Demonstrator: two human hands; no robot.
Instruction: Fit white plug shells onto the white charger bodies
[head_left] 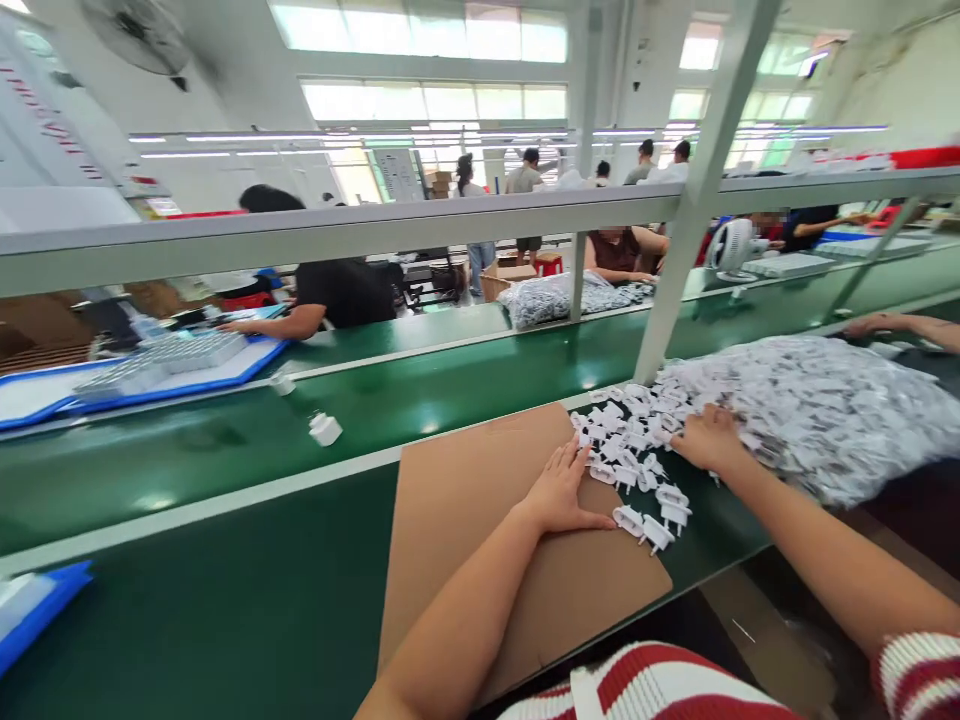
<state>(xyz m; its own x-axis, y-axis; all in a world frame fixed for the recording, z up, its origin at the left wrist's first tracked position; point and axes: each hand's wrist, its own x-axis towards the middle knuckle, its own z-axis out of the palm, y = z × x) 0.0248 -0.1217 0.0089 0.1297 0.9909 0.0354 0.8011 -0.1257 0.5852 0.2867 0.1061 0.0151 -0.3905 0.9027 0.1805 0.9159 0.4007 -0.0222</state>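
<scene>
My left hand (561,490) lies flat on a brown cardboard sheet (465,520), fingers stretched out, its thumb next to a few small white plug parts (646,522). My right hand (709,438) rests palm down on the edge of a large heap of white plug parts (817,405), fingers curled into the pile; what they hold, if anything, is hidden. Loose plug parts (622,440) are scattered between the two hands on the green table (225,600).
A green conveyor belt (225,430) runs behind the cardboard with one white part (325,428) on it. A grey frame post (694,200) rises beside the heap. Blue trays (150,370) and other seated workers sit across the belt. Another person's arm (911,328) reaches in at right.
</scene>
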